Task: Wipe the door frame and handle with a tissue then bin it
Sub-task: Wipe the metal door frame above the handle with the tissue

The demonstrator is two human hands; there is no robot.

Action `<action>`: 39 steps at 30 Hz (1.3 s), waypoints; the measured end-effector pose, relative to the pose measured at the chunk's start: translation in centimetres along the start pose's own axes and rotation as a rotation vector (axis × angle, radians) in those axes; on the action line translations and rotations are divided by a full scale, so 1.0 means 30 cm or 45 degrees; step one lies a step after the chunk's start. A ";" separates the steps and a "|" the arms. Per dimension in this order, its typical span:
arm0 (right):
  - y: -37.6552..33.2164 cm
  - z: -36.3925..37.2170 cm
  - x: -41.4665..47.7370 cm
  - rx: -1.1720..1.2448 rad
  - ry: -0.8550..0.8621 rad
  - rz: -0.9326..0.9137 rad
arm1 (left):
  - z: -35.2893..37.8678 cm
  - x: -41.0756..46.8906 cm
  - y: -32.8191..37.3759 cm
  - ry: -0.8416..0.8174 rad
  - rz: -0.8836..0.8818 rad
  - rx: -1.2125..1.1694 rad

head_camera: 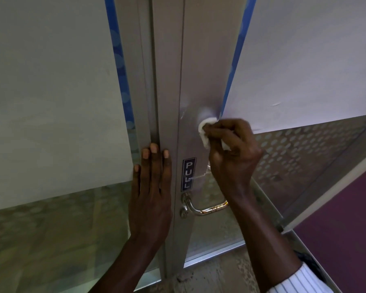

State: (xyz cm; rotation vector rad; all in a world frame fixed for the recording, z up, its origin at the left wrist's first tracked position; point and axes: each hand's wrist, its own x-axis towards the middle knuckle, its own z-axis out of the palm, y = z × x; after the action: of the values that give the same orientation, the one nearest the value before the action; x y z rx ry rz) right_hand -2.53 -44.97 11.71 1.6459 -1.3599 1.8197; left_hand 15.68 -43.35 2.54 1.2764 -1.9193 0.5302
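A grey metal door frame [207,60] runs up the middle of the view. My right hand [232,153] is shut on a crumpled white tissue [204,132] and presses it against the frame just above the blue "PULL" sticker [189,174]. The chrome lever handle [207,208] sits below that sticker, partly hidden by my right wrist. My left hand [151,197] lies flat with fingers spread on the fixed frame post to the left of the door edge, holding nothing.
Frosted glass panels with blue edge strips [123,66] flank the frame on both sides. A dotted film band [304,153] covers the right pane lower down. Purple flooring [351,229] lies at the right, and worn concrete floor [216,273] at the door's foot.
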 end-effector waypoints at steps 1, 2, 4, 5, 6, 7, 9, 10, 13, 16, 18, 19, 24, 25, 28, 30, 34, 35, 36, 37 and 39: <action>-0.001 -0.001 0.017 0.010 0.007 -0.001 | -0.001 0.000 -0.001 0.000 0.002 -0.008; -0.002 -0.001 0.015 0.003 0.002 0.004 | -0.001 0.000 -0.002 0.001 0.004 -0.012; -0.002 -0.002 -0.038 -0.031 -0.026 0.053 | -0.001 0.001 -0.003 0.001 0.004 -0.016; 0.002 -0.003 -0.084 -0.055 -0.049 0.110 | -0.002 0.002 -0.003 -0.001 0.003 -0.021; 0.008 -0.004 -0.138 -0.087 -0.079 0.183 | -0.003 0.001 -0.003 -0.001 0.004 -0.028; 0.014 -0.005 -0.193 -0.124 -0.133 0.265 | -0.004 0.000 0.000 0.003 0.004 -0.033; 0.024 0.001 -0.290 -0.197 -0.298 0.432 | -0.004 0.003 0.003 0.004 0.003 -0.037; 0.024 0.002 -0.324 -0.233 -0.367 0.486 | -0.004 0.004 0.003 0.002 0.002 -0.043; 0.017 0.002 -0.331 -0.250 -0.400 0.540 | -0.004 0.005 0.005 -0.009 -0.007 -0.056; -0.023 0.006 -0.229 -0.069 -0.231 0.465 | -0.006 0.003 0.010 -0.014 -0.016 -0.085; -0.045 0.020 -0.140 0.013 -0.102 0.317 | -0.003 0.001 0.010 -0.016 -0.021 -0.090; -0.050 0.028 -0.102 0.035 -0.062 0.251 | -0.001 -0.001 0.008 -0.012 -0.023 -0.098; -0.027 0.035 -0.158 -0.023 -0.101 0.140 | -0.003 -0.002 -0.002 -0.001 0.011 -0.092; -0.018 0.032 -0.207 -0.052 -0.146 0.174 | -0.006 0.000 -0.001 -0.011 0.012 -0.090; -0.008 0.033 -0.333 -0.087 -0.309 0.386 | -0.009 0.001 -0.001 -0.035 0.009 -0.076; -0.015 0.025 -0.352 -0.083 -0.342 0.453 | -0.007 -0.001 -0.007 -0.035 0.010 -0.074; -0.044 0.008 -0.163 -0.024 -0.128 0.349 | -0.003 0.001 -0.010 -0.012 0.013 -0.073; -0.050 0.007 -0.090 0.004 -0.050 0.290 | -0.001 0.001 -0.007 -0.006 0.005 -0.070; -0.056 0.008 -0.025 0.025 0.002 0.232 | -0.001 0.000 -0.005 0.000 -0.004 -0.066; -0.060 0.010 0.022 0.034 0.028 0.190 | 0.001 -0.001 -0.004 0.004 -0.013 -0.062; -0.061 0.019 0.037 0.017 0.008 0.151 | 0.002 -0.002 -0.002 0.004 -0.020 -0.050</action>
State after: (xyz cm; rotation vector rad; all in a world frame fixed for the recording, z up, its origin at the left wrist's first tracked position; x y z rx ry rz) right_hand -1.08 -44.92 13.40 1.5956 -1.4739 1.9017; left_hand 15.73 -43.39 2.44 1.2638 -1.9062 0.4835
